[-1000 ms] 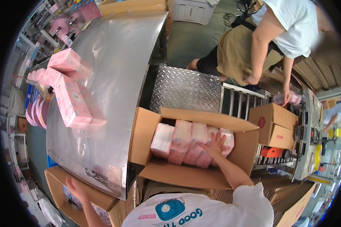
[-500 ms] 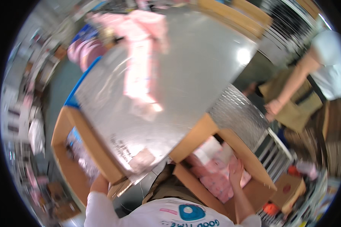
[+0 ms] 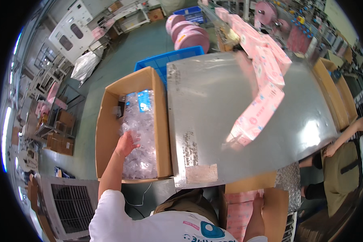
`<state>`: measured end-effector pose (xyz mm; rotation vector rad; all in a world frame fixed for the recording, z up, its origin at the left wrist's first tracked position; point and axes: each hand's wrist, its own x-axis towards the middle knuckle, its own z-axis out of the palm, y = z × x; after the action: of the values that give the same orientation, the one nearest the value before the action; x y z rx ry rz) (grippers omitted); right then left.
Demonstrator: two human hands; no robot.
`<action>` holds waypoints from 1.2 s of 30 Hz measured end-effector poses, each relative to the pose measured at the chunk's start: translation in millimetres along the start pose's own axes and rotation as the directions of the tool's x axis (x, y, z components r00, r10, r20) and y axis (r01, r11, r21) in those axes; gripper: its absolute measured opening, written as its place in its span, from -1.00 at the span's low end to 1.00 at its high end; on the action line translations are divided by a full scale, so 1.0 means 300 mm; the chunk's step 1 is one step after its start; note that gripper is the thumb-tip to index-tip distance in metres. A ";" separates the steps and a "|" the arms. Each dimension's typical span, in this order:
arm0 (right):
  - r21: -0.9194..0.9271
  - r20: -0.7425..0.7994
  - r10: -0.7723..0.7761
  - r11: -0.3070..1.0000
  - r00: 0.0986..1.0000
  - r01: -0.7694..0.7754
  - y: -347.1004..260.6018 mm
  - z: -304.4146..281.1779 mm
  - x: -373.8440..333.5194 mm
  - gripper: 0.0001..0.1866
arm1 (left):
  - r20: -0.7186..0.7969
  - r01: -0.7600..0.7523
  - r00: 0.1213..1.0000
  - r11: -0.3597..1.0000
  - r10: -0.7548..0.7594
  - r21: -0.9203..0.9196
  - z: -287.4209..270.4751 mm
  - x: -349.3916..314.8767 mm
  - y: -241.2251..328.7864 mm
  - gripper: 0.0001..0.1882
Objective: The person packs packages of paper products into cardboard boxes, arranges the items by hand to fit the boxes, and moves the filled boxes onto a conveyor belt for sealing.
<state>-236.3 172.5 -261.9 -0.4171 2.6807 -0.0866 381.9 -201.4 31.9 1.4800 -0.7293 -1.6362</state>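
My left hand (image 3: 128, 144) reaches into a tall cardboard box on the left. Its fingers are apart over a heap of clear plastic pieces (image 3: 139, 121), with nothing visibly gripped. At the lower right, my right hand (image 3: 258, 200) is inside another cardboard carton (image 3: 276, 209), its fingers stretched out along the pink packs (image 3: 240, 215) lying there. On the metal table between the boxes, a line of pink printed packs (image 3: 259, 111) runs from the far end toward the middle. The nearest pack has a loose clear wrapper end.
The metal table (image 3: 205, 109) fills the middle, with a blue crate (image 3: 169, 60) at its far left corner. Large pink rolls (image 3: 191, 38) stand behind it. A co-worker's arm (image 3: 347, 135) is at the right edge. A grey vented unit (image 3: 70, 205) stands at the lower left.
The view has swung left. My left hand, earlier mostly hidden by the box wall, now shows over the clear plastic. My right hand remains in the carton on the pink packs.
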 end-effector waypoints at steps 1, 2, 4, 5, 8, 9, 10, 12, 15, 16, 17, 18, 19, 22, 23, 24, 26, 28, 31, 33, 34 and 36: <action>0.045 0.146 0.034 0.998 0.989 -0.041 -0.022 0.011 0.025 -0.35 | 0.045 -0.054 0.997 0.998 0.056 -0.039 0.047 -0.034 0.065 -0.62; 0.076 0.287 0.062 0.993 0.956 -0.088 -0.050 0.009 0.047 -0.31 | 0.091 -0.099 0.990 0.992 0.107 -0.082 0.091 -0.070 0.114 -0.62; 0.277 0.292 -0.242 0.947 0.925 0.160 -0.125 -0.150 -0.076 -0.32 | 0.139 -0.151 0.974 0.972 0.177 -0.179 0.144 -0.172 0.151 -0.58; 0.378 0.261 -0.373 0.888 0.890 0.261 -0.166 -0.226 -0.154 -0.32 | 0.192 -0.167 0.959 0.963 0.208 -0.209 0.194 -0.207 0.174 -0.57; 0.507 -0.037 -0.326 0.809 0.945 0.299 -0.145 -0.254 -0.211 -0.35 | 0.426 -0.166 0.862 0.947 0.276 -0.276 0.433 -0.244 0.213 -0.54; 0.637 -0.025 -0.326 0.724 0.945 0.267 -0.208 -0.327 -0.288 -0.37 | 0.499 -0.140 0.829 0.957 0.253 -0.253 0.502 -0.255 0.195 -0.56; 0.664 -0.016 -0.395 0.683 0.919 0.305 -0.229 -0.390 -0.317 -0.37 | 0.551 -0.173 0.788 0.958 0.274 -0.228 0.602 -0.272 0.171 -0.54; 0.650 -0.103 -0.401 0.666 0.910 0.367 -0.256 -0.486 -0.374 -0.39 | 0.698 -0.218 0.671 0.966 0.251 -0.139 0.816 -0.299 0.079 -0.54; 0.566 -0.158 -0.422 0.702 0.893 0.432 -0.253 -0.693 -0.441 -0.43 | 0.896 -0.240 0.433 0.971 0.101 0.007 1.089 -0.408 -0.206 -0.65; 0.601 -0.171 -0.381 0.691 0.909 0.402 -0.232 -0.741 -0.451 -0.49 | 0.945 -0.538 0.308 0.840 0.113 0.075 1.159 -0.437 -0.358 -0.58; 0.698 -0.164 -0.313 0.633 0.935 0.334 -0.165 -0.745 -0.428 -0.51 | 0.968 -0.817 -0.006 0.557 0.250 -0.149 1.255 -0.506 -0.440 -0.53; 0.783 -0.149 -0.262 0.558 0.953 0.276 -0.092 -0.741 -0.403 -0.53 | 0.992 -0.949 0.025 0.308 -0.124 0.062 1.289 -0.560 -0.603 -0.48; 0.856 -0.135 -0.203 0.469 0.970 0.218 -0.037 -0.743 -0.376 -0.55 | 0.952 -0.973 0.034 0.207 -0.306 0.101 1.328 -0.579 -0.634 -0.45; 0.860 -0.097 -0.206 0.475 0.974 0.186 0.003 -0.889 -0.428 -0.61 | 0.856 -0.936 -0.152 0.349 -0.494 0.036 1.425 -0.625 -0.423 -0.36; 0.844 -0.094 -0.240 0.496 0.966 0.206 -0.016 -0.916 -0.433 -0.62 | 0.958 -0.983 -0.150 0.141 -0.243 -0.118 1.453 -0.553 -0.362 -0.30; 0.828 -0.081 -0.279 0.516 0.957 0.221 -0.054 -0.938 -0.427 -0.63 | 0.980 -0.976 -0.196 -0.105 0.022 -0.193 1.471 -0.469 -0.297 -0.25; 0.821 -0.080 -0.409 0.491 0.909 0.293 -0.183 -0.990 -0.418 -0.64 | 0.985 -0.927 0.057 -0.357 0.163 0.113 1.494 -0.301 -0.123 -0.12; 0.829 -0.133 -0.594 0.372 0.793 0.417 -0.432 -1.088 -0.389 -0.64 | 0.915 -0.870 0.402 -0.297 0.035 0.394 1.455 -0.125 -0.001 -0.05; 0.652 -0.162 -0.769 0.387 0.618 0.652 -0.819 -1.226 -0.246 -0.62 | 0.848 -0.843 0.522 -0.206 -0.092 0.497 1.270 -0.090 0.132 -0.03; 0.175 -0.350 -0.839 0.379 0.417 0.909 -1.005 -1.285 -0.119 -0.50 | 0.729 -0.723 0.682 -0.210 -0.062 0.658 1.172 -0.116 0.184 0.00; -0.146 -0.483 -0.839 0.357 0.249 0.923 -1.089 -1.283 -0.037 -0.41 | 0.647 -0.647 0.760 -0.172 -0.061 0.743 1.137 -0.113 0.211 0.02; -0.058 -0.453 -0.733 0.592 0.507 0.804 -1.201 -1.255 0.125 -0.26 | 0.536 -0.536 0.844 -0.035 -0.011 0.844 1.084 -0.079 0.253 0.08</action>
<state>-326.6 -183.7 109.6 -1.7157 2.6030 -0.7433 75.4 -250.6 157.1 1.5783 -2.7370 -0.8804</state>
